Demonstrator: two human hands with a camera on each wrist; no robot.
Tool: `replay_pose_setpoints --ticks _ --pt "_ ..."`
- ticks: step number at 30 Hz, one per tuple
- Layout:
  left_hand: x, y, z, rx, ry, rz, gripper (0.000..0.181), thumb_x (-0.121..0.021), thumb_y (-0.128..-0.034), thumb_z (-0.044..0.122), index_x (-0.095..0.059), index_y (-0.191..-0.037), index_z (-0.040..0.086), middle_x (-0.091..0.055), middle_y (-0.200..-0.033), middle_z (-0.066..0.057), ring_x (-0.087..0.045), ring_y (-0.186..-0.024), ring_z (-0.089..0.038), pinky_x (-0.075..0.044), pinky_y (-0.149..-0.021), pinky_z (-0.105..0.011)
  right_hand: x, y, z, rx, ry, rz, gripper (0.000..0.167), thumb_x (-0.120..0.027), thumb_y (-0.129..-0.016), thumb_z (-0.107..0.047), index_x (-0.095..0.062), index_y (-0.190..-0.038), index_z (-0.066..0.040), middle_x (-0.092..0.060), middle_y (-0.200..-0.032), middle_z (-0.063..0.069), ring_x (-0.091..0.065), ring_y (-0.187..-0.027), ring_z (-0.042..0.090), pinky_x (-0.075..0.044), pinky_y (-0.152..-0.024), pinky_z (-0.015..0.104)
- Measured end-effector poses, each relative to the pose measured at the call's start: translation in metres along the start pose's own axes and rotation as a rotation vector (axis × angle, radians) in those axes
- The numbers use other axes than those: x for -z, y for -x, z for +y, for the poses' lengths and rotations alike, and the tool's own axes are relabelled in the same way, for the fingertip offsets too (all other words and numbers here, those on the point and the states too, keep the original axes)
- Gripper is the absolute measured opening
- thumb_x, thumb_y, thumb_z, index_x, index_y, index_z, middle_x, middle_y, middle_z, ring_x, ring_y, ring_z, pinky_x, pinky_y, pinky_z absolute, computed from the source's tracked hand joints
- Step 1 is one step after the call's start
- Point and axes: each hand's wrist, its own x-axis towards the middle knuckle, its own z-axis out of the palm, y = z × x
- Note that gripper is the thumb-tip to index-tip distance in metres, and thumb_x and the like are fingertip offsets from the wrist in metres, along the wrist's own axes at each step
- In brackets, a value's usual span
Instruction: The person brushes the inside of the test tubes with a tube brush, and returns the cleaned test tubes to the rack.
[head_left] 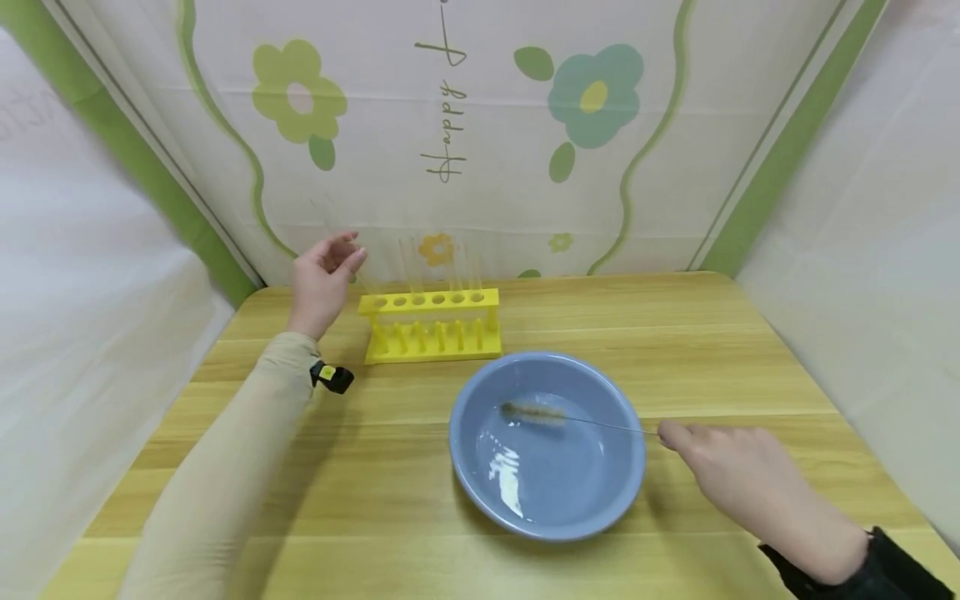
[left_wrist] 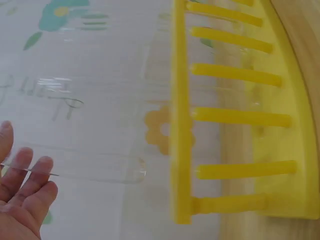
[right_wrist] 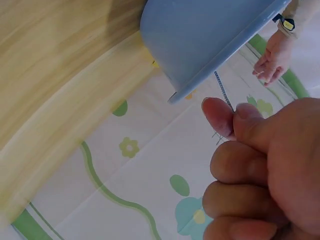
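In the left wrist view my left hand (head_left: 324, 279) pinches a clear test tube (left_wrist: 100, 166) near one end. The tube's rounded end lies just apart from the top bar of the yellow test tube rack (head_left: 431, 302). Several other clear test tubes (head_left: 467, 268) stand upright in the rack's holes. At the right, my right hand (head_left: 750, 471) pinches the thin twisted wire handle of a test tube brush (head_left: 536, 413) between thumb and forefinger. The brush's bristles are inside the blue basin (head_left: 480, 508), at or just above the water; which one I cannot tell.
Water (head_left: 558, 475) in the basin reflects light. The basin stands on the wooden table (head_left: 720, 350), in front of the rack and to its right. White cloth (head_left: 480, 200) printed with flowers hangs behind the table, and pale cloth walls flank both sides.
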Motion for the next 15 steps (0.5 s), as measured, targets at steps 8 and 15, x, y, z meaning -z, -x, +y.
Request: replay_pose_setpoints --ticks 8,15 --pt "0.016 0.022 0.039 -0.192 -0.115 -0.087 0.035 -0.07 -0.093 0.015 -0.065 -0.127 0.004 -0.063 -0.099 -0.004 -0.062 -0.094 -0.017 -0.053 -0.08 -0.018 0.002 0.01 0.011 -0.132 -0.052 -0.031 0.032 -0.072 -0.07 0.002 -0.054 -0.083 -0.021 -0.059 -0.06 -0.014 -0.027 -0.038 0.001 -0.017 -0.034 0.022" --pt "0.02 0.065 0.052 -0.634 -0.41 -0.319 0.036 -0.078 -0.0812 0.0 -0.068 -0.116 -0.002 -0.067 -0.101 -0.012 -0.065 -0.087 -0.023 -0.057 -0.075 -0.035 0.004 0.023 0.021 -0.179 -0.175 -0.003 0.021 -0.065 -0.089 -0.002 -0.062 -0.086 -0.023 -0.071 -0.076 -0.01 -0.05 -0.044 0.006 -0.025 -0.036 0.02"
